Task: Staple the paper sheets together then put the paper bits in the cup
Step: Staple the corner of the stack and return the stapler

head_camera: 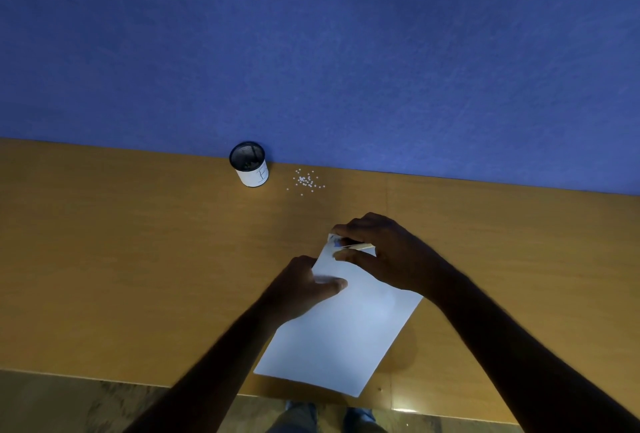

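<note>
Overhanging the near edge of the wooden table, the paper sheets lie slanted. The left hand pinches their left edge, thumb on top. The right hand is curled round a small stapler at the far corner, hiding most of it. Well beyond, paper bits lie scattered just beside the cup, against the blue wall.

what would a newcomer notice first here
The white paper sheets stand out on the brown desk, the left hand holding their left edge, the right hand gripping a small stapler-like tool at their far corner. Behind, paper bits lie scattered right of the black mesh cup by the blue wall.
</note>
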`<state>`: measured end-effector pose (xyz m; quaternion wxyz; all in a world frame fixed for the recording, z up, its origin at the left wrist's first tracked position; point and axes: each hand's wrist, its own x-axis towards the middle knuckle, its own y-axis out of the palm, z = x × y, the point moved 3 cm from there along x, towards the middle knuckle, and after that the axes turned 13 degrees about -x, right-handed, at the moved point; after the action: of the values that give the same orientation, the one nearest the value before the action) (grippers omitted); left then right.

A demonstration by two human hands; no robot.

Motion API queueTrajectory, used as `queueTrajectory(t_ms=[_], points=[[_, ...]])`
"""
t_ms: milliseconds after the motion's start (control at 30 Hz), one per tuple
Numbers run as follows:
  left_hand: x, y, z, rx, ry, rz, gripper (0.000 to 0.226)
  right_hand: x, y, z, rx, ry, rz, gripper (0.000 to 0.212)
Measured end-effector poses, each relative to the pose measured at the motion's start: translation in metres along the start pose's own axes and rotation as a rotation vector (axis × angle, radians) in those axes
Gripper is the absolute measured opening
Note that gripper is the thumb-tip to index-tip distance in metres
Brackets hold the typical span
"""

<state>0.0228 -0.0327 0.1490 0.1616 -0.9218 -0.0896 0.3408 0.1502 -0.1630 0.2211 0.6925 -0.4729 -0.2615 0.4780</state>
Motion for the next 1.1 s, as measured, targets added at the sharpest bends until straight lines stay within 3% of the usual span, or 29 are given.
queueTrajectory(t_ms=[1100], points=[[0.013, 0.002, 0.005, 0.018, -0.016, -0.01, 0.048, 0.011, 0.01, -0.013, 0.024, 0.016, 0.024, 0.04]])
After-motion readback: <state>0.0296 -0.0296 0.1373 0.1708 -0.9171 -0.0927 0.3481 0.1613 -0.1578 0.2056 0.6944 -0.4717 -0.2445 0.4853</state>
